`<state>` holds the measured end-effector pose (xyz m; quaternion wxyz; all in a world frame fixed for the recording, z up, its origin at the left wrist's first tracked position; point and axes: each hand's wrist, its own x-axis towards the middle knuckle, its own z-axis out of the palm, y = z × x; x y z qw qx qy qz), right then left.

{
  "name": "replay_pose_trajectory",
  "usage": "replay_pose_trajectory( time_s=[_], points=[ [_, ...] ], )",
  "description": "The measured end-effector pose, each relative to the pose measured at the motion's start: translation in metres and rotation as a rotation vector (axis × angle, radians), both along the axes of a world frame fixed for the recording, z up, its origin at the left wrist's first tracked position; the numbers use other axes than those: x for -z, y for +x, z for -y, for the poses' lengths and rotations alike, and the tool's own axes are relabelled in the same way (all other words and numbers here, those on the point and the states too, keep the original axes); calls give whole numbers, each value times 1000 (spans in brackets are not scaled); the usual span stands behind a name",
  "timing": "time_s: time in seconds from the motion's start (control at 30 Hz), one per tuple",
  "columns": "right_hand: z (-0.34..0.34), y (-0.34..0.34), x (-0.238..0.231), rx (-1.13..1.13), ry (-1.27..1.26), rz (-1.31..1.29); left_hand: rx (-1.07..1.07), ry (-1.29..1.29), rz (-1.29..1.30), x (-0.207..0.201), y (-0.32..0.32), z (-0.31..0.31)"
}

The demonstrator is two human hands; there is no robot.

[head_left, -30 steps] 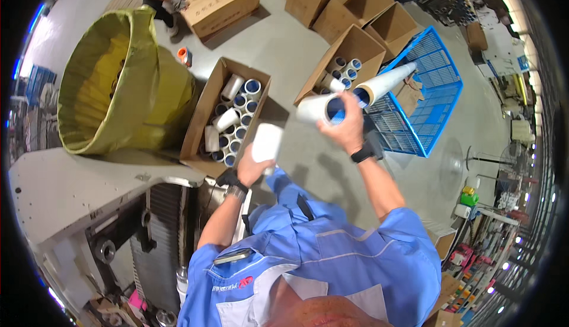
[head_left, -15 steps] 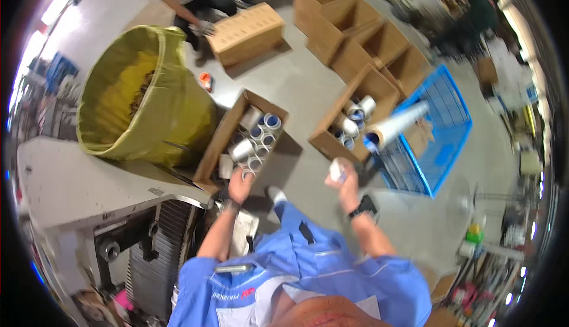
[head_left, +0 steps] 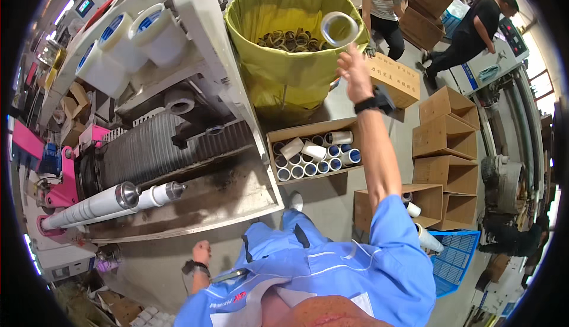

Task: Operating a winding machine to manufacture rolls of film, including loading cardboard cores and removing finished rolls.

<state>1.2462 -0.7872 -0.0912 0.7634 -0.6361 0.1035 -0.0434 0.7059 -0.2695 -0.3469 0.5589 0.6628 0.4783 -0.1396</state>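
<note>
My right hand (head_left: 355,77) reaches out over the near rim of a large yellow lined bin (head_left: 290,84), its fingers stretched out and apart. A pale ring-shaped piece (head_left: 339,29) is in the air just beyond the fingertips; whether it still touches them is hard to tell. Inside the bin lies a heap of dark rings (head_left: 294,41). My left hand (head_left: 201,252) hangs low at my left side, curled closed, with nothing visible in it. In front of me a cardboard box (head_left: 314,130) holds several white rolls with blue insides (head_left: 314,150), a few lying on top.
Left stands a machine with white rollers (head_left: 98,207), a metal edge and large rolls of film (head_left: 159,34). Right are open cardboard boxes (head_left: 444,134), a blue crate (head_left: 457,262) and a long roll (head_left: 428,239). One person (head_left: 384,1) crouches by a closed box (head_left: 393,79); another (head_left: 483,25) stands farther right.
My view has turned left. My right hand has moved from beside the crate to the yellow bin, and the ring is now beyond its fingers. My left hand has left the box of rolls.
</note>
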Motion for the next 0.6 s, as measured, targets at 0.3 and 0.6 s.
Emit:
replay_pose_trajectory(
  time_s=[0.3,0.6],
  points=[
    [-267,-209,197,-609,532,-627,74,-28,-333,90,-212,-111],
    [-487,-327,197,-531,608,-886,-1137,25,-2,9,-158,-433]
  ],
)
